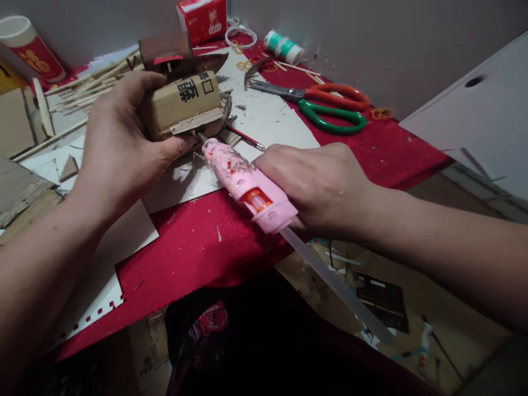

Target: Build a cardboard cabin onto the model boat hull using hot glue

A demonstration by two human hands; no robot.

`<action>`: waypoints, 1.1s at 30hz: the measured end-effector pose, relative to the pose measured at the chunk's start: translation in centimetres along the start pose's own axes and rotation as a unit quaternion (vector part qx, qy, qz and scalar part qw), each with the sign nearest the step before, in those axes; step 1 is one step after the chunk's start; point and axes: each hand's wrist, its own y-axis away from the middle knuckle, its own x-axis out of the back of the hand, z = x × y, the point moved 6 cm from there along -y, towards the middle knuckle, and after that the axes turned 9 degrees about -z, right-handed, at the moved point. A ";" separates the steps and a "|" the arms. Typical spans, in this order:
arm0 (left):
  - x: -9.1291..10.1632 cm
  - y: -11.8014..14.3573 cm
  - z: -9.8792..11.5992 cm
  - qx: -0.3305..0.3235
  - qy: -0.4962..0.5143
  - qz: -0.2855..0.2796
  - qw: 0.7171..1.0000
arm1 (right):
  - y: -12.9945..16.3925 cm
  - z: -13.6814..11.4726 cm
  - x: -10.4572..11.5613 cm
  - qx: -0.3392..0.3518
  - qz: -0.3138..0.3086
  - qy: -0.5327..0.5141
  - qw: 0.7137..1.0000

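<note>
My left hand (124,132) grips a small cardboard box-like piece (181,104) with black printed characters, thumb below and fingers behind it. A thin wooden strip (198,120) lies along its lower edge. My right hand (317,181) is closed around a pink hot glue gun (243,176), its handle hidden by the hand. The nozzle touches or nearly touches the underside of the strip; I cannot tell which. Out of the gun's rear sticks a long translucent glue stick (338,283). A red and black pencil (246,137) lies just beyond the nozzle.
Scissors (305,96) with orange and green handles lie at the right on the red-covered table (185,236). Wooden sticks (86,91), a brown cylinder (165,52), a red packet (204,22), a red-and-white cup (33,49) and a thread spool (284,48) stand or lie farther back.
</note>
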 end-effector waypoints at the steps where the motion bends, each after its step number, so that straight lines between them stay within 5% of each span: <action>1: 0.0 0.0 0.2 -0.003 -0.005 -0.002 1.000 | -0.2 0.0 -0.1 -0.007 -0.012 0.002 1.000; 22: 0.1 -0.1 -0.2 -0.021 -0.015 -0.004 1.000 | -0.4 0.1 -0.4 -0.030 -0.021 0.026 0.999; 33: 0.2 -0.1 0.2 -0.041 -0.044 0.004 0.998 | -1.6 0.1 -1.1 -0.095 -0.135 -0.009 0.986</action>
